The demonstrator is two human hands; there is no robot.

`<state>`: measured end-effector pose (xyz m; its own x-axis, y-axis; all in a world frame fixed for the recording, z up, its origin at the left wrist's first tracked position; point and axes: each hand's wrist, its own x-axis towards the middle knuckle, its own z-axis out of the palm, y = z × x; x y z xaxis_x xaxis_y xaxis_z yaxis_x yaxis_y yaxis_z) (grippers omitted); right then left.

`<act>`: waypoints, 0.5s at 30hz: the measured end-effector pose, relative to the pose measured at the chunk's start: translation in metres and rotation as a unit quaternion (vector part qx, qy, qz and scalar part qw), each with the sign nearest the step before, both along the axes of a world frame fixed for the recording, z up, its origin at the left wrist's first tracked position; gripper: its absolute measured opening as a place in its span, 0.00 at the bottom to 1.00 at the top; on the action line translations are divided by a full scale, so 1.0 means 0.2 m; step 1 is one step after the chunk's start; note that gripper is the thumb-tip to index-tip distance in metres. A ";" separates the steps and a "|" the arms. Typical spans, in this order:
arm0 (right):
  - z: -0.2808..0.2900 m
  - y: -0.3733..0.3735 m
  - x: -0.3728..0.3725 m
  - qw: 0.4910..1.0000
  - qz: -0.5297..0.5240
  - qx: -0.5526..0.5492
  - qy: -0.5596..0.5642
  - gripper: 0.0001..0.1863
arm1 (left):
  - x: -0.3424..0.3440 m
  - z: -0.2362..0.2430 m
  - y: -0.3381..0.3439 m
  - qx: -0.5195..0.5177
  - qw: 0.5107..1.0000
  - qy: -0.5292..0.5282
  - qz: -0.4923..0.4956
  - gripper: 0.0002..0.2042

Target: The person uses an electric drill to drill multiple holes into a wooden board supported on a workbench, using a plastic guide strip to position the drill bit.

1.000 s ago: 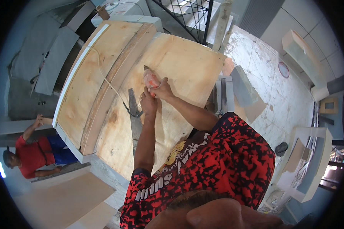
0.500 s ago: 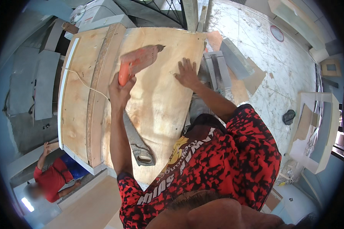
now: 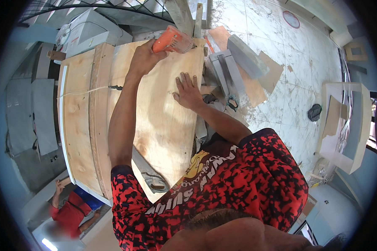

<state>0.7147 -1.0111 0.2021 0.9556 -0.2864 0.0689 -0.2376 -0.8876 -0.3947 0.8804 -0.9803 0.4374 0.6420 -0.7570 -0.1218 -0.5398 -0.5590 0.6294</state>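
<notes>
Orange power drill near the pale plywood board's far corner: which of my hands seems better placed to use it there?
Probably your left hand: it grips the drill, its tip near the corner. Your right hand rests spread on the board, apart from the drill.

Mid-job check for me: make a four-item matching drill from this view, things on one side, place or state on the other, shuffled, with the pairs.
Things
1. power drill
2. right hand
3. grey-handled handsaw
4. dark bundle

Place or state
A. on the tiled floor, off to the right
B. fingers spread, on the wood panel
C. orange, gripped by the left hand
D. lying on the panel, near the shirt

Pairs: 1-C, 2-B, 3-D, 4-A
</notes>
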 end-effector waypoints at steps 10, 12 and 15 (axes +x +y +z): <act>0.02 0.01 -0.01 0.999 0.000 0.029 -0.035 0.37 | 0.07 -0.09 -0.05 -0.037 0.997 0.070 0.014 0.22; 0.02 0.01 -0.02 0.999 -0.002 0.027 -0.045 0.37 | 0.06 -0.08 -0.06 -0.023 0.998 0.060 0.016 0.21; 0.01 0.02 -0.02 0.998 -0.003 0.020 -0.064 0.37 | 0.06 -0.05 -0.06 0.032 0.993 0.101 0.043 0.23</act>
